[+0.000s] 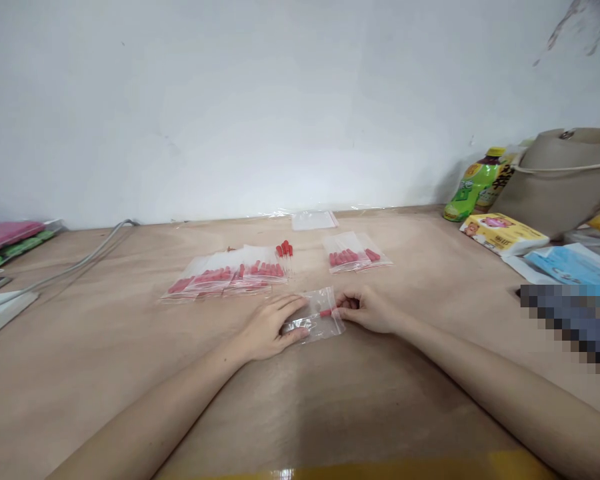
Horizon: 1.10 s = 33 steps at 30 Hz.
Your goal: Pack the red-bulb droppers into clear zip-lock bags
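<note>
A small clear zip bag lies on the wooden table in front of me. My left hand rests on the bag's left end, fingers laid flat over it. My right hand is at the bag's right edge, fingers curled in a pinch on a small red piece at the bag's mouth. Beyond the hands lies a row of filled bags with red pieces. A few loose red pieces lie behind the row. Two more filled bags lie to the right.
Empty clear bags lie near the wall. At the right stand a green bottle, a beige bag, a yellow packet and a blue packet. A grey cable and pink and green items are at the left.
</note>
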Tool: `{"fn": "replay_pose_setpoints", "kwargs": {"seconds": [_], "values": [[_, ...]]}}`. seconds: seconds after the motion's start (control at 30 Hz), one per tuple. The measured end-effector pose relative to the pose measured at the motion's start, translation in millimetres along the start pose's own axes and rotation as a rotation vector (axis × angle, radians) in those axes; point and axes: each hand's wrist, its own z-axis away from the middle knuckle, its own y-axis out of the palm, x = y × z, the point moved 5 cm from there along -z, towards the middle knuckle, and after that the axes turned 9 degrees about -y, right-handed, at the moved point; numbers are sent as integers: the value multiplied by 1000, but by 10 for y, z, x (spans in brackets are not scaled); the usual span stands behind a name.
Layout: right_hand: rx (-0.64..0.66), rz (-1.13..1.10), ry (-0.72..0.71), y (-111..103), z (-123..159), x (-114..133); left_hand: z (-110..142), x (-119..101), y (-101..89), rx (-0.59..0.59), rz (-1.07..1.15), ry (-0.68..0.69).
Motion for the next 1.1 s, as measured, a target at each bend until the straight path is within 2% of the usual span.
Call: {"fn": "replay_pose_setpoints", "kwargs": {"seconds": [0.1,0.23,0.3,0.43,0.5,0.57,0.7,0.83,0.93,1.0,1.1], "values": [[-2,-14,-34,64,-7,23,-16,-42,12,22,-50,33],[-79,193,-68,85,-3,103,-35,-49,16,21,-45,26],[-72,253,-50,76,4,109,-35,-37,16,26,-9,18],[7,74,49,36,22,0,-17,13,-38,-4,87,-6],[-4,-48,103,0,33,-63,5,45,-98,-61,136,-3],[-41,-97,136,-40,42,-101,36,65,-133,-70,169,31],[-44,-29,92,-65,38,-76,88,84,-106,30,164,98],[-49,68,27,-52,32,-51,83,114,-87,42,145,62],[-64,49,22,-50,27,-87,78,111,-80,46,147,65],[-153,8,-6,-119,7,-104,78,120,-74,42,133,56],[-429,87,-81,-352,-50,-87,69,150,-62,27,86,24]]}}
